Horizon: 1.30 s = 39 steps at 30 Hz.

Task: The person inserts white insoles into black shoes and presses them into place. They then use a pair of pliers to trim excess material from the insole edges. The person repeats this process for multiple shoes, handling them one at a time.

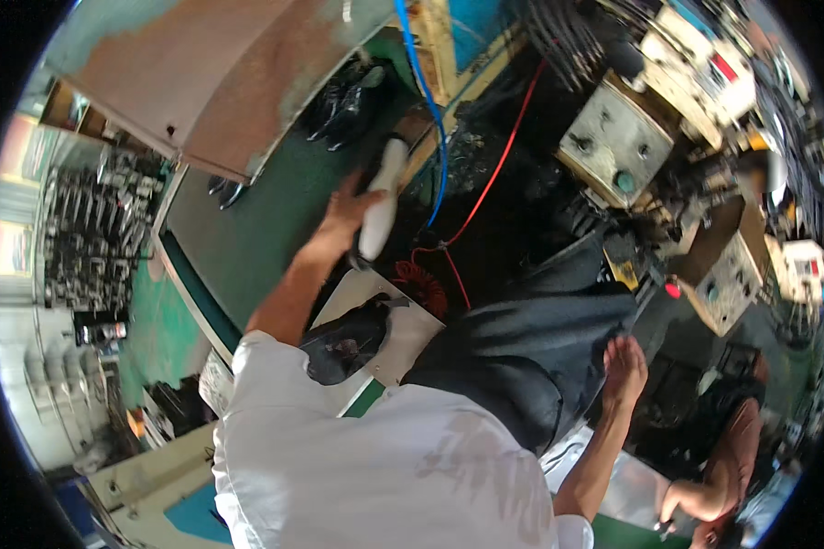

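My left hand (346, 218) is closed round a black shoe (384, 197), whose long pale underside faces up; motion blurs both a little. They are over the near right edge of a green conveyor belt (265, 229). A dark, limp shoe-like piece (346, 343) lies on a metal plate (412, 339) just below my left forearm. My right hand (624, 368) rests beside my knee, on or against the dark trousers (531, 348), its fingers loosely extended and nothing visible in them.
Several black shoes (343, 105) stand on the belt beneath a rusty metal hood (192, 91). A blue hose (441, 156) and a red hose (504, 146) hang at centre. Machine boxes (618, 142) stand at right. Another person's arm (728, 457) shows at lower right. Loaded racks (87, 238) stand left.
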Each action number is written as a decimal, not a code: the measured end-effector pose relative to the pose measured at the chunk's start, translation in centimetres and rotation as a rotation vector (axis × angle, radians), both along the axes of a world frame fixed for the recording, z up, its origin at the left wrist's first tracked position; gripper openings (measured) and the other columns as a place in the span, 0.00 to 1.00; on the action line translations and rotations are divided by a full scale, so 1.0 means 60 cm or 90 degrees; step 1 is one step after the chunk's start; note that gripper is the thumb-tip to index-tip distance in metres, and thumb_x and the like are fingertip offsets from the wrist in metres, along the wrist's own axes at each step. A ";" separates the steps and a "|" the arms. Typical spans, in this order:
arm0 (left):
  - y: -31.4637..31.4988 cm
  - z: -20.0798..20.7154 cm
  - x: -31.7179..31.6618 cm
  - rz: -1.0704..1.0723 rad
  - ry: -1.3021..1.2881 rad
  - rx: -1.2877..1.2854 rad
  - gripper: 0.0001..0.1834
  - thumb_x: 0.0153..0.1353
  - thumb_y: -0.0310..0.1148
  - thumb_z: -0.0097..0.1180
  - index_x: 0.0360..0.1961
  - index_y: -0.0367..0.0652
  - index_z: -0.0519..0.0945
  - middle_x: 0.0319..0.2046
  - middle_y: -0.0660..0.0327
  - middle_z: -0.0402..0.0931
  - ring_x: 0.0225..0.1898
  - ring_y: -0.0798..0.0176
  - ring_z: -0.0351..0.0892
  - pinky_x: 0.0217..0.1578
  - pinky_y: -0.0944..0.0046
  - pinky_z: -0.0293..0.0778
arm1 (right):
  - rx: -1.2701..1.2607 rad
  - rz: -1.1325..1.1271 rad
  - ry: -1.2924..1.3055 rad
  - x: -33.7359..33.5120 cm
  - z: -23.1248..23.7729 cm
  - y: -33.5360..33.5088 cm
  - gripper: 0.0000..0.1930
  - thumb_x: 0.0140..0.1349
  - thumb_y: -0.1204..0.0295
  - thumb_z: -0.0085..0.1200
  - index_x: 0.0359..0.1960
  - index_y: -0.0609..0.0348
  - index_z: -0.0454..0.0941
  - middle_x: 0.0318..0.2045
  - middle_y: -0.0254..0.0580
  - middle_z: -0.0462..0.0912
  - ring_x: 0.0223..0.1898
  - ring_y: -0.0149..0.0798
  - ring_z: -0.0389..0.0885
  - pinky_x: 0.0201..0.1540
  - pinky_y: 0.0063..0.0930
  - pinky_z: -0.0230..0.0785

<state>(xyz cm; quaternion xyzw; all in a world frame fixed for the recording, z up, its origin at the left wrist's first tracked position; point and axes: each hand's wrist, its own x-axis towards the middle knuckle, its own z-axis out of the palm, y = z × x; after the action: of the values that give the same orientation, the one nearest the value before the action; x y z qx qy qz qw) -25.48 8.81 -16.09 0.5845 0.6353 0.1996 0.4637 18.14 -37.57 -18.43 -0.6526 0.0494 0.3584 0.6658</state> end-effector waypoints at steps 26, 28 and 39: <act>0.324 -0.219 -0.579 0.016 0.673 0.019 0.60 0.69 0.12 0.52 0.83 0.94 0.45 0.87 0.50 0.20 0.67 0.24 0.74 0.58 0.42 0.85 | -0.036 0.007 0.034 0.088 0.128 0.030 0.16 0.75 0.64 0.61 0.59 0.56 0.83 0.52 0.38 0.89 0.55 0.44 0.85 0.61 0.42 0.77; 0.343 -0.221 -0.591 0.018 0.675 0.011 0.60 0.69 0.13 0.53 0.84 0.93 0.45 0.87 0.50 0.18 0.68 0.24 0.74 0.58 0.42 0.84 | -0.084 -0.019 -0.003 0.067 0.154 0.049 0.15 0.75 0.64 0.61 0.58 0.56 0.82 0.50 0.38 0.88 0.52 0.44 0.86 0.57 0.42 0.78; 0.439 -0.251 -0.461 -0.205 0.802 0.257 0.30 0.80 0.32 0.48 0.80 0.54 0.64 0.82 0.54 0.48 0.62 0.45 0.80 0.56 0.48 0.83 | -0.148 -0.282 -0.001 -0.032 0.092 -0.398 0.18 0.74 0.64 0.62 0.60 0.57 0.78 0.51 0.45 0.86 0.54 0.46 0.87 0.60 0.44 0.83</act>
<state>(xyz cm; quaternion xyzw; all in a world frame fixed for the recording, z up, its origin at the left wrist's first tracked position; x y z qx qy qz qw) -53.14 35.17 -31.16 0.7516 0.6394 -0.1355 -0.0889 16.20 -61.46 -12.89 -0.6986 0.2313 0.1952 0.6483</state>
